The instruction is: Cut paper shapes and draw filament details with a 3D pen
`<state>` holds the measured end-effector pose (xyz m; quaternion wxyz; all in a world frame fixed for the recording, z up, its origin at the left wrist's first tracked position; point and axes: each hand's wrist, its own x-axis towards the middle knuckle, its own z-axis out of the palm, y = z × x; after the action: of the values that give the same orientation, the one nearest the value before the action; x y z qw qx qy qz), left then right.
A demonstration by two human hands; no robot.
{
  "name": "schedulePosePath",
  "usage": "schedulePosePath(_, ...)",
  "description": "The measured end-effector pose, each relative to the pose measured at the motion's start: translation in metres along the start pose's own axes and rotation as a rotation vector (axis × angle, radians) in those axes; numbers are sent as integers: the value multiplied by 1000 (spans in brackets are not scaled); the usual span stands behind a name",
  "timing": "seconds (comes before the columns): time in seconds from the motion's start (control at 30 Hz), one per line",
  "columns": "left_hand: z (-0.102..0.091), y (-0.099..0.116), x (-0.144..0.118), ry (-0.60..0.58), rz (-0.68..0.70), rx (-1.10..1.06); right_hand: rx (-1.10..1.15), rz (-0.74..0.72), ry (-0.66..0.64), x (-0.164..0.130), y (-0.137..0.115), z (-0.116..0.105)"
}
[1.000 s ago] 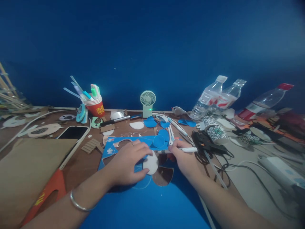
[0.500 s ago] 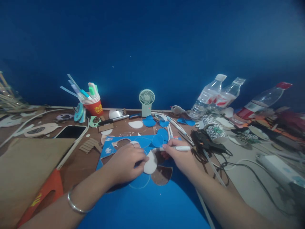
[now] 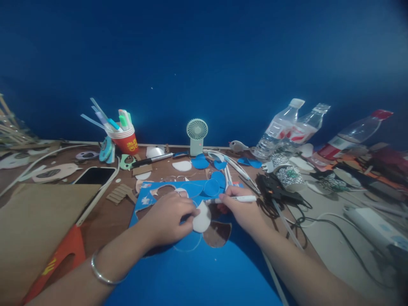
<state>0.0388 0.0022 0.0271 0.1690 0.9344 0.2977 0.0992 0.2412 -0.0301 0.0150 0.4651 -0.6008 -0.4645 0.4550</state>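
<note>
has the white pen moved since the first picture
Yes: the white pen in the right hand has shifted left, away from the black glue gun.

Bench (image 3: 108, 221), fan (image 3: 196, 135) at back centre

Front centre: cardboard sheet (image 3: 200, 274), teardrop cut-out (image 3: 202, 219) on it between left grip (image 3: 170, 216) and right grip (image 3: 240, 207). Pen (image 3: 245, 198) in right grip, tip at the cut-out's far end. Back left: nested paper cups (image 3: 126, 143), markers (image 3: 123, 121) in them. Smartphone (image 3: 94, 176) before the cups; cardboard panel (image 3: 44, 229) front left. Right of sheet: glue gun (image 3: 281, 191). Plastic bottles (image 3: 278, 129) back right; power strip (image 3: 378, 225) far right, nearer the front.
</note>
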Motion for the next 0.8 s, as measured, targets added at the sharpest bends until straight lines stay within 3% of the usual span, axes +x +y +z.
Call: schedulePosePath(0.8,1,0,1,-23,-37,37,-34,-20,-27,0,3,-5)
